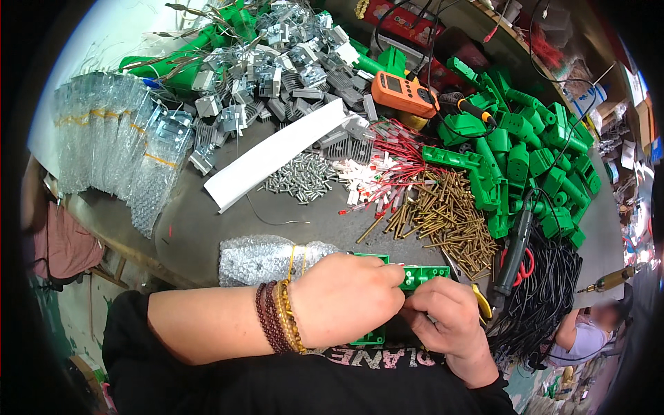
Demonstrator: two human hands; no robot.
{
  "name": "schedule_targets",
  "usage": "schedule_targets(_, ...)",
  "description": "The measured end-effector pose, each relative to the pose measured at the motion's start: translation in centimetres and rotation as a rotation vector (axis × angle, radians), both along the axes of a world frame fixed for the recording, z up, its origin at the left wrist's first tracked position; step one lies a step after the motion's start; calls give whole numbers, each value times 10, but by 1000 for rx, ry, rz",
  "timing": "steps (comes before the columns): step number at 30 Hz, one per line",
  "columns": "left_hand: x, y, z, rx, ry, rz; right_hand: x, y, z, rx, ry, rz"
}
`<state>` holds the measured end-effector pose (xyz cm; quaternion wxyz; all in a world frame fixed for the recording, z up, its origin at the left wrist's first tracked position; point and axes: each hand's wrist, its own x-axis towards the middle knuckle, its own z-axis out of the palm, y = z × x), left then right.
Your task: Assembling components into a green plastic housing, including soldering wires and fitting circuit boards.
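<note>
The curled left hand [353, 294] is partly covering a green housing [423, 275] near the curled right hand [446, 315]; whether either is gripping cannot be told.

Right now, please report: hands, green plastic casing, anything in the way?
Left hand, right hand together at green plastic casing, partly covering it. Grip unclear. Possible obstacle: clear bubble-wrap packet beside left hand.

Black shirt [242, 380], pale lettering [375, 358], maroon bracelets [267, 311], amber bracelet [290, 319]

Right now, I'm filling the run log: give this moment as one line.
left hand: at green casing; right hand: beside left hand; grip: hidden; gold screws: beyond casing
</note>
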<state>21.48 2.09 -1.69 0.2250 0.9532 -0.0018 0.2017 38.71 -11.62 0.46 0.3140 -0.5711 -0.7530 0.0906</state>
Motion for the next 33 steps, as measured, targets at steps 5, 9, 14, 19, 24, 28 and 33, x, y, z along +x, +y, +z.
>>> schedule_targets(5,1,-3,2,6,26,-25,-1,-3,4,-108,70,-67)
schedule_targets(9,2,-11,-6,78,-62,62,-1,-6,8,-220,147,-116)
schedule_targets(14,1,-17,-7,273,-142,177,2,-3,5,-289,179,-139)
schedule_targets(19,5,-18,-12,292,-274,233,5,1,1,-253,257,-103)
schedule_targets(24,3,-14,-11,125,-143,194,2,0,5,-281,256,-119)
schedule_targets(28,5,-14,-13,80,-164,184,2,0,4,-292,285,-127)
schedule_targets(33,9,-17,-18,84,-178,216,3,1,3,-306,325,-148)
